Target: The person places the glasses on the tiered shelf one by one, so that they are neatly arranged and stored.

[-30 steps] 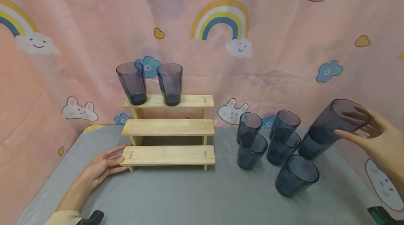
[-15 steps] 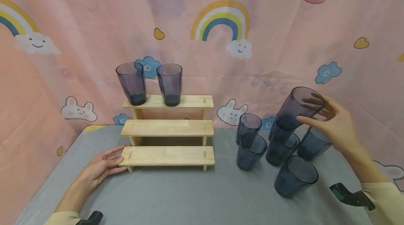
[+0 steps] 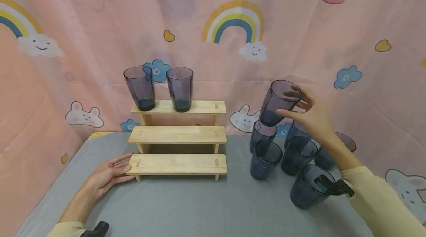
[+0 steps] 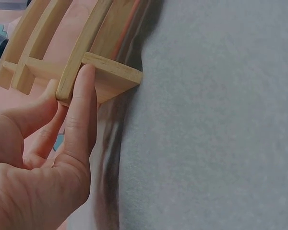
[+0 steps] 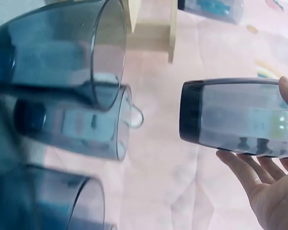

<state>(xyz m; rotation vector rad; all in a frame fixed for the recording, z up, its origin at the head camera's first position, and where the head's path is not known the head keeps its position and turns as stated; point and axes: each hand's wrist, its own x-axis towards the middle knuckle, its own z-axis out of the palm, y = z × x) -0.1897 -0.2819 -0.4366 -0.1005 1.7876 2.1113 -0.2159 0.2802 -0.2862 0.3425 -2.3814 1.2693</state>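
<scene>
My right hand (image 3: 304,113) grips a dark blue glass tumbler (image 3: 277,102) near its rim, tilted in the air above the cluster of tumblers (image 3: 293,155) on the right of the table. In the right wrist view the held tumbler (image 5: 235,117) lies across my fingers (image 5: 242,172). My left hand (image 3: 108,174) rests flat against the left end of the wooden three-step rack (image 3: 178,137), fingers straight on its lowest step (image 4: 101,72). Two tumblers (image 3: 139,87) (image 3: 179,88) stand on the top step.
Several tumblers stand close together on the grey table cover (image 3: 186,207) to the right of the rack. A pink curtain (image 3: 213,26) with rainbows and clouds hangs behind and at both sides. The middle and lowest steps hold nothing.
My right hand has carried the tumbler up and to the left, from the far right edge to above the cluster. The left hand has not moved.
</scene>
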